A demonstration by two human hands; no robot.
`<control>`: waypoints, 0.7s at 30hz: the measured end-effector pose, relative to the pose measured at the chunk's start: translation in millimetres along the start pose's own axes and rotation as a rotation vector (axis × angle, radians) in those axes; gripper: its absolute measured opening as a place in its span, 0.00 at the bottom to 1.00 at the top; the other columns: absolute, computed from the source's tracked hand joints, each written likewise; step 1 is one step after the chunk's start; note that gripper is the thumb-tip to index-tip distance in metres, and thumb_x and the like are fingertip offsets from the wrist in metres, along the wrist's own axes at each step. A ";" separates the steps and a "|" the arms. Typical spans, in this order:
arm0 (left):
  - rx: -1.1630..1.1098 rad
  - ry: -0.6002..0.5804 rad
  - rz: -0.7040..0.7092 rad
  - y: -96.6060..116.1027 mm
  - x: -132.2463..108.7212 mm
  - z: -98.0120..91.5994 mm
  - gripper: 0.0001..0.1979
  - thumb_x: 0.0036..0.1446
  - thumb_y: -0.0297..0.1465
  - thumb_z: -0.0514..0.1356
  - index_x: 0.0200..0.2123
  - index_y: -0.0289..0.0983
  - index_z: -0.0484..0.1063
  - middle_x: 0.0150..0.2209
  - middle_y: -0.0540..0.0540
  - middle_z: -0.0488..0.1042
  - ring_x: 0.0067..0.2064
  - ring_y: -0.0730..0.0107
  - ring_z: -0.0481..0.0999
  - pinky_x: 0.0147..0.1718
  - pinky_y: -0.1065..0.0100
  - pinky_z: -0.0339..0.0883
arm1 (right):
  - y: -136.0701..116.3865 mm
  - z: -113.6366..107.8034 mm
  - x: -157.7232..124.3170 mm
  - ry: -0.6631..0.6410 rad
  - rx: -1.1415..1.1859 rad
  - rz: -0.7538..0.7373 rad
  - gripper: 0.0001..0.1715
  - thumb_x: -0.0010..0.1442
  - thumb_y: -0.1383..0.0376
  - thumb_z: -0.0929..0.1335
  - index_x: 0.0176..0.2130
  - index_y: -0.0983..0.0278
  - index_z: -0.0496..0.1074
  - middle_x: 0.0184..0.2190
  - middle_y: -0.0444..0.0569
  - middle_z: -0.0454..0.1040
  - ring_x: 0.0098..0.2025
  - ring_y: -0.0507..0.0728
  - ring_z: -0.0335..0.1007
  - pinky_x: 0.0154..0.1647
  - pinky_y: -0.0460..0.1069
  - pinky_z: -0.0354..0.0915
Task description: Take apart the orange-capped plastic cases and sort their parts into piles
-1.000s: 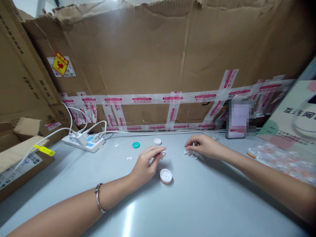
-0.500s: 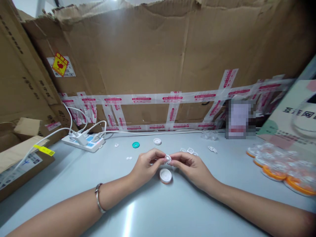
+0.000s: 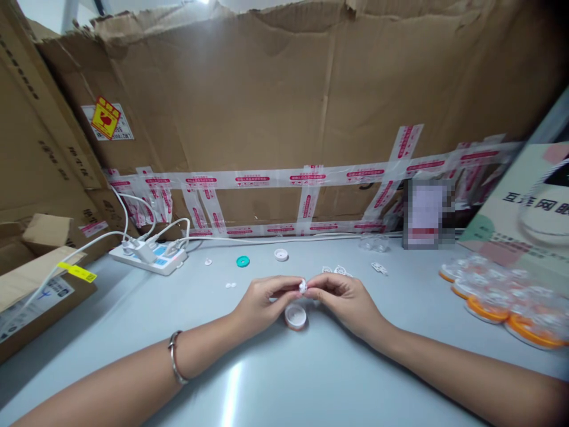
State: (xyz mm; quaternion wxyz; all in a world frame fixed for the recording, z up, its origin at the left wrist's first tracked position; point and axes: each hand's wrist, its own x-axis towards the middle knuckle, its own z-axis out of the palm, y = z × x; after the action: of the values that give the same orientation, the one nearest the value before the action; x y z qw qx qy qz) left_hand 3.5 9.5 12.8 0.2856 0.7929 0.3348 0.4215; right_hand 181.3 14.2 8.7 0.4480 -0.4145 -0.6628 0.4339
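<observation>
Both hands now meet at desk centre. A second ago the right hand (image 3: 344,299) was out at the loose white clips (image 3: 340,270); half a second ago it had already joined the left, and little has changed since beyond a tighter pinch. Left hand (image 3: 260,302): thumb and forefinger closed on the small white part (image 3: 303,287), other fingers curled. Right hand: same pinch grip on the same part from the other side, fingertips almost touching. The part sits in the air just above the round white cap (image 3: 296,316), which lies on the desk (image 3: 311,379) just beneath the fingertips, apparently untouched. Teal ring (image 3: 242,261) and power strip (image 3: 149,259) sit farther back left. Bagged orange-rimmed lids (image 3: 502,296) sit at right.
</observation>
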 end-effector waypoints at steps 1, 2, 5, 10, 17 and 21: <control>0.016 -0.003 0.020 0.3 -0.2 0.0 0.11 0.55 0.28 0.56 0.42 0.34 0.72 0.38 0.42 0.77 0.38 0.68 0.76 0.37 0.70 0.72 | 0.3 -0.1 -0.2 -0.003 -0.001 -0.006 0.05 0.48 0.63 0.68 0.26 0.62 0.74 0.26 0.43 0.77 0.32 0.53 0.72 0.35 0.46 0.66; 0.031 -0.007 0.037 0.8 -0.5 -0.1 0.11 0.55 0.28 0.56 0.42 0.35 0.72 0.38 0.43 0.77 0.38 0.68 0.76 0.37 0.70 0.71 | 0.7 -0.1 -0.4 -0.008 -0.001 -0.012 0.05 0.48 0.63 0.69 0.26 0.62 0.74 0.27 0.44 0.77 0.32 0.54 0.72 0.35 0.46 0.66; 0.071 0.002 0.056 1.9 -0.8 -0.4 0.10 0.56 0.28 0.55 0.41 0.35 0.71 0.37 0.44 0.76 0.38 0.69 0.76 0.38 0.70 0.71 | 1.7 0.2 -0.8 -0.027 0.016 -0.018 0.07 0.48 0.61 0.69 0.28 0.62 0.75 0.29 0.45 0.77 0.33 0.55 0.73 0.37 0.48 0.67; 0.236 0.065 0.129 2.6 -0.8 -1.5 0.06 0.55 0.27 0.57 0.37 0.35 0.71 0.35 0.44 0.75 0.38 0.68 0.73 0.39 0.67 0.68 | 1.2 0.4 -0.6 -0.110 0.086 0.018 0.15 0.51 0.56 0.67 0.34 0.62 0.76 0.29 0.47 0.77 0.34 0.56 0.73 0.37 0.50 0.68; 0.417 0.010 0.304 3.5 -5.1 2.1 0.05 0.57 0.24 0.54 0.35 0.34 0.70 0.31 0.44 0.74 0.34 0.70 0.70 0.36 0.69 0.66 | 3.9 -0.5 -0.3 -0.164 0.132 0.067 0.16 0.51 0.55 0.68 0.33 0.64 0.77 0.25 0.46 0.77 0.31 0.55 0.73 0.34 0.48 0.69; 0.440 0.012 0.310 2.5 -6.3 4.7 0.06 0.57 0.24 0.53 0.33 0.34 0.69 0.30 0.45 0.73 0.33 0.69 0.70 0.34 0.69 0.66 | 3.5 0.2 -0.8 -0.152 0.111 0.060 0.17 0.49 0.55 0.68 0.32 0.65 0.77 0.25 0.48 0.77 0.30 0.55 0.73 0.33 0.49 0.69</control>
State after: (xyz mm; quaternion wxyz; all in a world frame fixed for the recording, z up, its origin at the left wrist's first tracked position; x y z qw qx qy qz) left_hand 5.6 2.3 9.4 0.0362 0.8751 0.2948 0.3821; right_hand 181.9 14.4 5.2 0.4055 -0.3747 -0.6572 0.5132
